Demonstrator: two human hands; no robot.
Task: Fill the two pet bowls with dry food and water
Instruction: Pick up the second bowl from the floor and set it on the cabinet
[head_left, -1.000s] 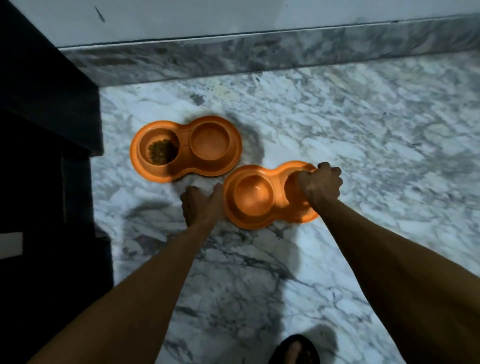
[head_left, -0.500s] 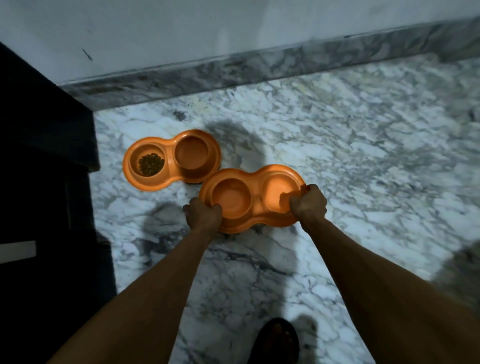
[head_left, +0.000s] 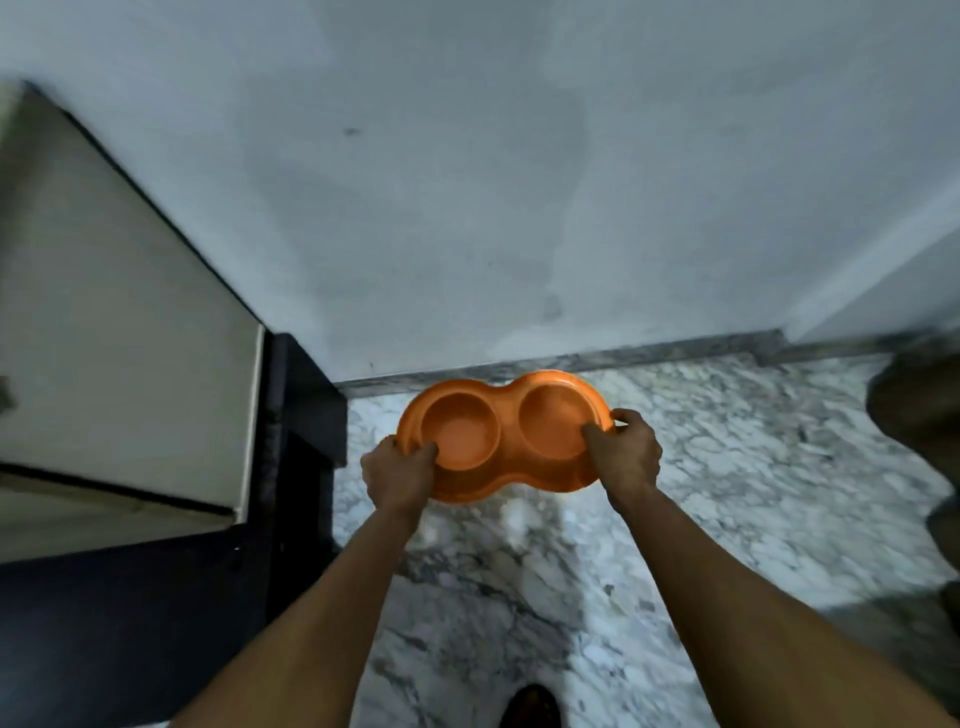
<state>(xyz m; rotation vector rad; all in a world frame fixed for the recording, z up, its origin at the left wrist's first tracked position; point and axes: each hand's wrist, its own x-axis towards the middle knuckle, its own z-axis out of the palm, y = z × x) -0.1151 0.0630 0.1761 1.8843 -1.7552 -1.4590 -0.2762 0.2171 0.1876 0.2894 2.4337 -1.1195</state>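
Note:
An orange double pet bowl (head_left: 501, 434) with two empty round wells is held up in the air in front of me, well above the marble floor. My left hand (head_left: 397, 475) grips its left rim, thumb over the edge of the left well. My right hand (head_left: 626, 452) grips the right rim the same way. The bowl sits roughly level between both hands. The other orange bowl, the one with dry food in it, is out of view.
A dark cabinet with a pale top (head_left: 130, 322) stands at the left. The white wall (head_left: 519, 182) and its marble skirting (head_left: 597, 358) are straight ahead. Marble floor (head_left: 753, 493) spreads below and right. A dark blurred shape (head_left: 919, 415) sits at the right edge; my shoe (head_left: 530, 706) shows at the bottom.
Both hands have lifted the empty orange bowl off the floor and the view has risen with it. The bowl with food has dropped out of sight.

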